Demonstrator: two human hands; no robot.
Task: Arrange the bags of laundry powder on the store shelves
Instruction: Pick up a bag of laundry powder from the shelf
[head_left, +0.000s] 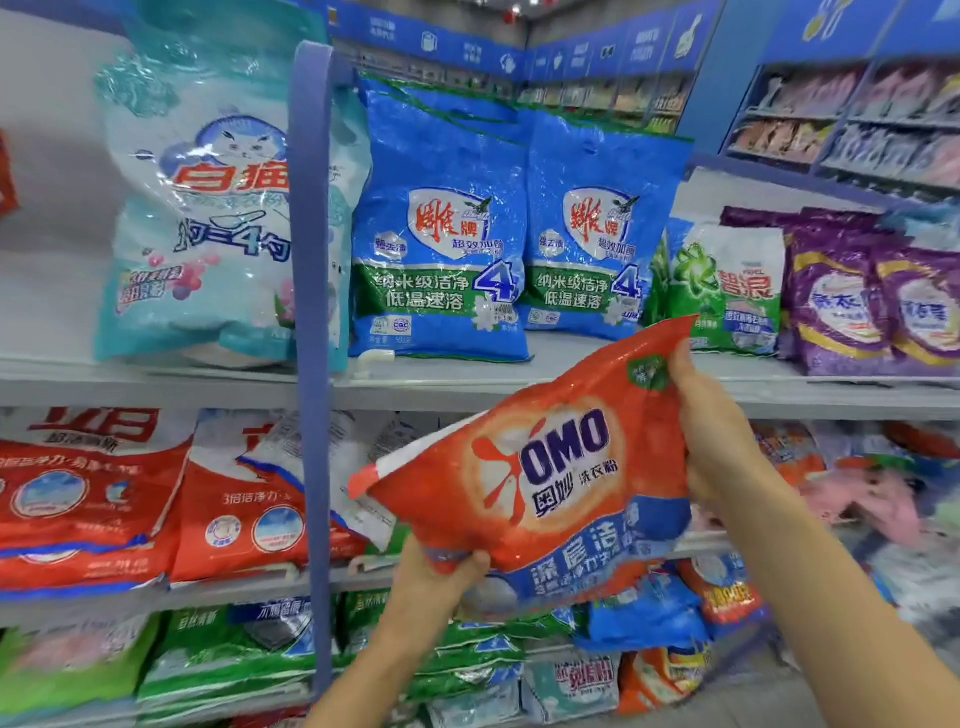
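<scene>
An orange-red OMO laundry powder bag (550, 467) is held tilted in front of the shelves, at the height of the middle shelf. My left hand (441, 571) grips its lower left corner from below. My right hand (711, 421) grips its upper right edge, fingers curled over the top. On the upper shelf (571, 384) stand two blue bags (441, 228) side by side, with a pale teal bag (202, 208) to their left.
A green-and-white bag (727, 286) and purple bags (852, 301) stand at the right of the upper shelf. Red-and-white bags (156, 499) lie on the middle shelf, green bags (223, 654) on the lower one. A blue upright post (311, 312) divides the shelves.
</scene>
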